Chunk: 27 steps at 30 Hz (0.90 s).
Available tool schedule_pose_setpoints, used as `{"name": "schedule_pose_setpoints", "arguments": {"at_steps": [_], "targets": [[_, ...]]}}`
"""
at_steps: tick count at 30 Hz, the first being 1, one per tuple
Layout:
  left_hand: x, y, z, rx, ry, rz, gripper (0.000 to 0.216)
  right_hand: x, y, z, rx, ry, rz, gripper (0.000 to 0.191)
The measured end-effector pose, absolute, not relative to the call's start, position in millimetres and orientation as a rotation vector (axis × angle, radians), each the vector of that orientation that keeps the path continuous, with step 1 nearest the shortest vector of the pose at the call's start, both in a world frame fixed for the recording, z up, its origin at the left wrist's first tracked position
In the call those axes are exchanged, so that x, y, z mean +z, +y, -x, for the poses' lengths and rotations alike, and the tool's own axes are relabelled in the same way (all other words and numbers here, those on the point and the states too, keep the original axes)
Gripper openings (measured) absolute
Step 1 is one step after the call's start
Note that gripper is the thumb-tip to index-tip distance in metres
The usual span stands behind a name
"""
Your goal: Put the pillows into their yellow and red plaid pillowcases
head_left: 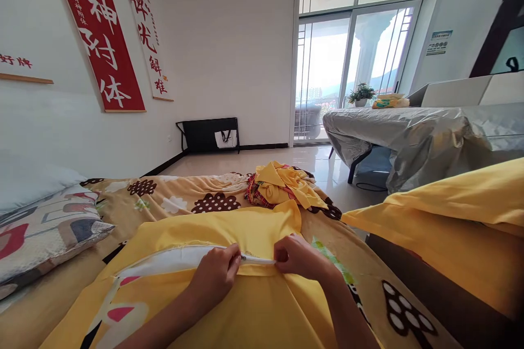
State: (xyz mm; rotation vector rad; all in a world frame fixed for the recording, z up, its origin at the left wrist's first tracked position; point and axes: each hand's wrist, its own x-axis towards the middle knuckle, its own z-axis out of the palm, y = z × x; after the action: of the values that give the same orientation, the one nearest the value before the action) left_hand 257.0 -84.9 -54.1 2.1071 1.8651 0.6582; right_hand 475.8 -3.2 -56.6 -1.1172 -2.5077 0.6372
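A yellow cushion cover (254,229) with a white and pink print lies in front of me over a white cushion (176,257), which shows through the open part of the zipper. My left hand (221,267) is closed in a pinch on the zipper, right beside its small dark slider (244,257). To the right of the slider the zipper (260,260) is closed up. My right hand (301,256) pinches the cover's edge at the right end of the zipper. The fingertips of both hands are partly hidden.
Under the cushion spreads a tan patterned blanket (216,203), with a crumpled yellow cloth (282,182) on its far edge. A patterned pillow (61,229) lies at left. Another yellow cloth (458,218) hangs at right, before a table with a silver cover (429,125).
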Motion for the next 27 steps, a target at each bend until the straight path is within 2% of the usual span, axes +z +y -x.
{"name": "schedule_pose_setpoints", "arguments": {"at_steps": [9,15,17,21,27], "targets": [[-52,-99,-227,0.687,1.946,-2.094,0.022,-61,-5,-468,0.563,-2.563,1.176,0.014],[-56,-102,-225,0.628,2.118,-2.417,0.025,-52,-18,-467,0.415,-2.568,1.278,0.012],[-58,-102,-228,0.575,2.157,-2.476,0.026,-49,-27,-459,0.36,-2.499,1.208,0.01],[-60,-100,-232,0.479,2.195,-2.525,0.027,-60,-41,-419,0.163,-2.261,0.919,0.019],[-66,-101,-232,0.424,2.206,-2.548,0.028,-99,-42,-373,0.043,-2.193,0.79,0.01]]}}
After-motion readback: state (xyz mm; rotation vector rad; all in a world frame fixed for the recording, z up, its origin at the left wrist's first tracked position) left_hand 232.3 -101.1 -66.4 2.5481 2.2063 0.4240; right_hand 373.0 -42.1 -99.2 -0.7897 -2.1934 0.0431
